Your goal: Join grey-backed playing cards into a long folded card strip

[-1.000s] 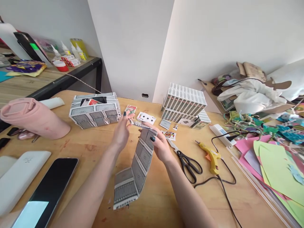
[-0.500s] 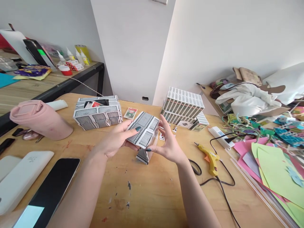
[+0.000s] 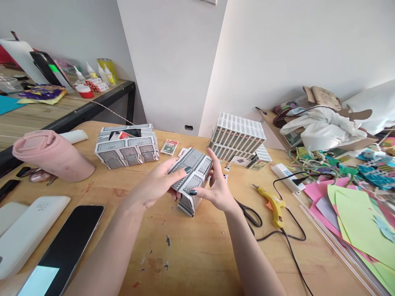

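Between my two hands is a small box made of patterned playing cards (image 3: 194, 164), tilted over the wooden table. My left hand (image 3: 157, 185) grips its left side, thumb lying on the top face and fingers underneath. On the right side, my right hand (image 3: 217, 189) holds it with the thumb near the front corner and the fingers behind, partly hidden. A flap of cards points down at the box's near end. Loose cards lie on the table behind it, partly covered by the box and my right hand.
A longer card-covered box (image 3: 126, 150) stands back left, beside a card pack (image 3: 169, 146). Stacked card packs (image 3: 237, 135) rise back right. A yellow glue gun (image 3: 273, 205) with its cable and black-handled scissors (image 3: 253, 216) lie right. Left are a pink tumbler (image 3: 58, 158) and a phone (image 3: 68, 246).
Both hands have shifted the card box slightly right and turned it a little. Its upper part has come down closer to the lower flap, and more of the scissors' handle shows.
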Demonstrator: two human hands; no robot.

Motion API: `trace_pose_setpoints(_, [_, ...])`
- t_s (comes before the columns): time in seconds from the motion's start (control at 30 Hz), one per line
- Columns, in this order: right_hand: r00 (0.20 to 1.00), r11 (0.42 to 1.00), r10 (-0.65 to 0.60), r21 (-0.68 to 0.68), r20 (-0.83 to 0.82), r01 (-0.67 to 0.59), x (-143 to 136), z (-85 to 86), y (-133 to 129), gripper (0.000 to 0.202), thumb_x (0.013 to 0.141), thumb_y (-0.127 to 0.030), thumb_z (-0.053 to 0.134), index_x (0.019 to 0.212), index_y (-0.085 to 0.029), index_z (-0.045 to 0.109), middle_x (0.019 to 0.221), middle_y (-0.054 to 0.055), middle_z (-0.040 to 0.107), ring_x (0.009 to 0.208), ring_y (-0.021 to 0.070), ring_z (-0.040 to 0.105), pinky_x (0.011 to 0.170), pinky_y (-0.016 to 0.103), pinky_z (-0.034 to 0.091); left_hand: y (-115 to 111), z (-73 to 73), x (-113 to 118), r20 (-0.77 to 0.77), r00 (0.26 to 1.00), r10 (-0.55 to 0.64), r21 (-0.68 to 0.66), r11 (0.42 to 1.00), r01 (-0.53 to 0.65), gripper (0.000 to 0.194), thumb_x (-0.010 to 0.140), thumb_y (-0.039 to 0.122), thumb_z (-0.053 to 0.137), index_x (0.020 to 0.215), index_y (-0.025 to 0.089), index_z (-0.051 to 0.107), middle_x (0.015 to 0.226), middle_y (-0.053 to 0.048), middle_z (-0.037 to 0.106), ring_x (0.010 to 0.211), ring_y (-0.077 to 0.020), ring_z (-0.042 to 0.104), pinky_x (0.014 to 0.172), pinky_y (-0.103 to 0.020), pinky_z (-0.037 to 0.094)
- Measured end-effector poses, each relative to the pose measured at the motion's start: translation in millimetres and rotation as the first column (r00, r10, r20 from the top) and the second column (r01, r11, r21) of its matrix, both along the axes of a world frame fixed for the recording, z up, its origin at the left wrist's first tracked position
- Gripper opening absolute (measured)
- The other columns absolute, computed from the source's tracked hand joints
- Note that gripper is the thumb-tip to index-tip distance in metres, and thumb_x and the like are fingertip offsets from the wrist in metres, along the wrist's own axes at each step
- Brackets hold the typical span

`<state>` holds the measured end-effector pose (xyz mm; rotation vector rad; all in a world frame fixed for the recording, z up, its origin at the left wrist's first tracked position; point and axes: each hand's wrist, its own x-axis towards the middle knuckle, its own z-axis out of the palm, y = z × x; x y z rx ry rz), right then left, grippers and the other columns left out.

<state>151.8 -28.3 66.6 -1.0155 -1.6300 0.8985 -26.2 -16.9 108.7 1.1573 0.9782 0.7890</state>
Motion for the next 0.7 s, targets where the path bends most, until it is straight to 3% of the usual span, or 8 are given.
trace_pose_setpoints(0.2, [0.998,1.000,0.000,-0.017,-0.063,-0.001,-0.8,-0.8,0.4,0.113,0.052,-0.050,0.079,0.142,-0.029,0.015,0.134,0.011,0.038,0.127,0.0300,0.036,0.103,0.046,0.033,-3.0,4.3,2.9,-0.043,0.999,-0.002,0.051,0.999,0.004,0.035,0.078,0.033,0.059,0.110,0.019,0.055,0.067,-0.001,0.062,0.042,-0.0112,0.054,0.034,-0.021,0.045])
trace_pose_setpoints(0.7, [0.967,0.977,0.189,-0.065,-0.173,-0.203,-0.1,2.8,-0.4,0.113,0.058,-0.053,0.073,0.142,-0.029,0.001,0.130,0.012,0.045,0.114,0.0270,0.051,0.098,0.045,0.042,-6.3,4.9,2.6,-0.132,0.986,-0.102,0.042,0.993,0.108,0.030,0.079,0.039,0.056,0.103,0.020,0.056,0.052,0.002,0.056,0.033,-0.0111,0.047,0.029,-0.020,0.035])
